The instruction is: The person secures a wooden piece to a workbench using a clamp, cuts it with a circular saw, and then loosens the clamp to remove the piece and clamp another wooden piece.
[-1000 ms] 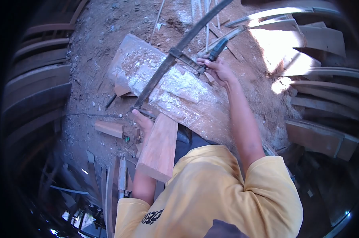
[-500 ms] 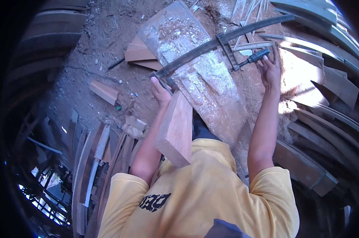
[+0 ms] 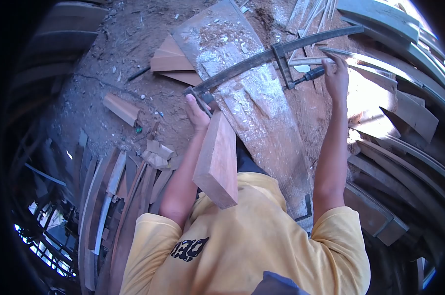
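Observation:
A long dark metal bar clamp (image 3: 247,66) lies slantwise over a dusty, chip-covered board (image 3: 261,108). My left hand (image 3: 198,114) is wrapped round the clamp's fixed jaw at its lower left end. Beside that hand a thick wooden block (image 3: 220,162) reaches back toward my shirt. My right hand (image 3: 336,78) is at the end of the clamp's dark screw handle (image 3: 315,73), fingers spread and curved. Whether its fingertips touch the handle is hard to tell.
Wedge-shaped wood pieces (image 3: 170,64) lie left of the board, and a small wooden block (image 3: 121,109) is on the dirt floor. Curved planks (image 3: 404,118) are stacked at the right, more planks (image 3: 104,196) at the lower left. Thin strips (image 3: 313,17) lie at the top.
Since one second ago the clamp has swung to a flatter angle and its handle has moved right with my right hand, whose fingers opened. The view has also shifted.

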{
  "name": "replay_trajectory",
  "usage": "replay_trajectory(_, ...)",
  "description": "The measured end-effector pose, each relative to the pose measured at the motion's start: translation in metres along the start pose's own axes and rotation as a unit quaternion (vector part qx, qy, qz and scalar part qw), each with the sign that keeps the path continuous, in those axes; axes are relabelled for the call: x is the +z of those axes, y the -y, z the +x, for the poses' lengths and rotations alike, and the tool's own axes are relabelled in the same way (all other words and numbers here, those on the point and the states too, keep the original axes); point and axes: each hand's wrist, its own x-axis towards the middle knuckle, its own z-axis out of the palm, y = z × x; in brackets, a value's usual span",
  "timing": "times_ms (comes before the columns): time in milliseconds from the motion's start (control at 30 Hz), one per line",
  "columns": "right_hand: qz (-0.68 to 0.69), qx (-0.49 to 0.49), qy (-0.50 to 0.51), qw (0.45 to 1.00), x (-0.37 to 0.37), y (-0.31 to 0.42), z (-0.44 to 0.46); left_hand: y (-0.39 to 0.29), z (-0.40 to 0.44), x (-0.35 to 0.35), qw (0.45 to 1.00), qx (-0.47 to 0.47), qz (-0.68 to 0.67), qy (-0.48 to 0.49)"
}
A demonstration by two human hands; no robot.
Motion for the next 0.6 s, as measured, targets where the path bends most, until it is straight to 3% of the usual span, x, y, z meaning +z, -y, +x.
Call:
replay_trajectory(67, 0.067, 0.179, 0.104, 0.976, 0.018, 0.051, 0.006, 0.0, -0.001, 0.002, 1.0, -0.002, -0.014, -0.001)
replay_trajectory(100, -0.014, 0.202, 0.215, 0.955, 0.031, 0.082, -0.002, 0.006, 0.0, 0.002, 1.0, -0.004, -0.015, -0.001)
replay_trajectory(133, -0.061, 0.219, 0.205, 0.952, 0.046, 0.154, -0.023, 0.016, 0.004, 0.001, 0.996, -0.029, -0.085, 0.005)
replay_trajectory(167, -0.004, 0.242, 0.154, 0.958, 0.05, 0.157, -0.03, 0.021, 0.005, 0.002, 0.987, -0.053, -0.153, 0.01)
replay_trajectory(233, -0.024, 0.224, 0.157, 0.961, 0.049, 0.148, -0.028, 0.01, 0.007, 0.009, 0.981, -0.073, -0.179, -0.027)
replay_trajectory(300, -0.022, 0.138, 0.209, 0.968, 0.047, 0.128, -0.024, 0.013, 0.006, -0.005, 0.981, -0.086, -0.159, 0.072)
replay_trajectory(333, -0.033, 0.097, 0.221, 0.97, 0.042, 0.122, -0.024, 0.013, 0.005, -0.002, 0.978, -0.073, -0.181, 0.076)
replay_trajectory(400, -0.008, -0.019, 0.108, 0.994, 0.029, 0.103, -0.025, -0.003, -0.001, 0.002, 0.974, -0.092, -0.191, 0.075)
replay_trajectory(467, -0.104, 0.024, -0.047, 0.993, 0.042, 0.027, -0.027, -0.002, -0.003, 0.002, 0.972, -0.094, -0.204, 0.071)
replay_trajectory(533, 0.103, 0.219, -0.079, 0.967, 0.03, -0.011, -0.026, 0.005, 0.001, 0.001, 0.97, -0.096, -0.208, 0.08)
replay_trajectory(567, 0.397, 0.373, 0.01, 0.839, 0.007, 0.007, -0.022, 0.005, 0.002, 0.002, 0.97, -0.094, -0.211, 0.073)
replay_trajectory(600, 0.477, 0.356, 0.038, 0.803, 0.005, 0.004, -0.022, 0.005, 0.002, 0.002, 0.973, -0.087, -0.198, 0.077)
